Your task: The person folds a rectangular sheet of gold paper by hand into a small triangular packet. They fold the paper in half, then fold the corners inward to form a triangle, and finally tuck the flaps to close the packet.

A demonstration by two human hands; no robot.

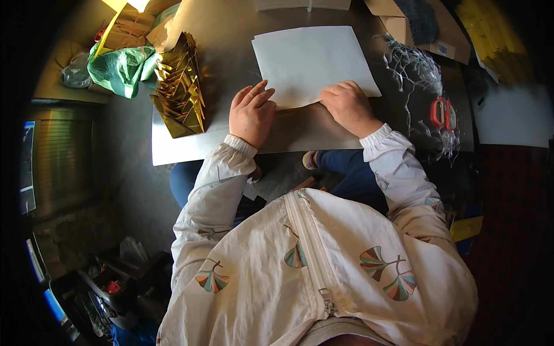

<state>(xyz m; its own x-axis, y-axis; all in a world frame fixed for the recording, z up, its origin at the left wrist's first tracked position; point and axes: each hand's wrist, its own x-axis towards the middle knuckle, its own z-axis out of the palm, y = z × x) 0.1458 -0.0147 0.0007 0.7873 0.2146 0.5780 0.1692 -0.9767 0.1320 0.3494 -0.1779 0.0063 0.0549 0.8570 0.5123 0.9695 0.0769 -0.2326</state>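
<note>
White paper sheets lie in a slightly uneven stack on the metal table, a corner of one sheet jutting out at the top left. My left hand is at the stack's near left corner, its fingers apart and holding nothing. At the near right edge, my right hand has its fingers curled and pinches the paper's edge, which lifts a little and shows a brownish-gold tint underneath. The right fingertips are partly hidden. Left of my left hand stands a row of folded gold paper pieces, nested together.
Red-handled scissors lie at the right among tangled white strings. Behind them is a cardboard box with a dark cloth. A green plastic bag sits at the far left. A pale stack stands at the back.
</note>
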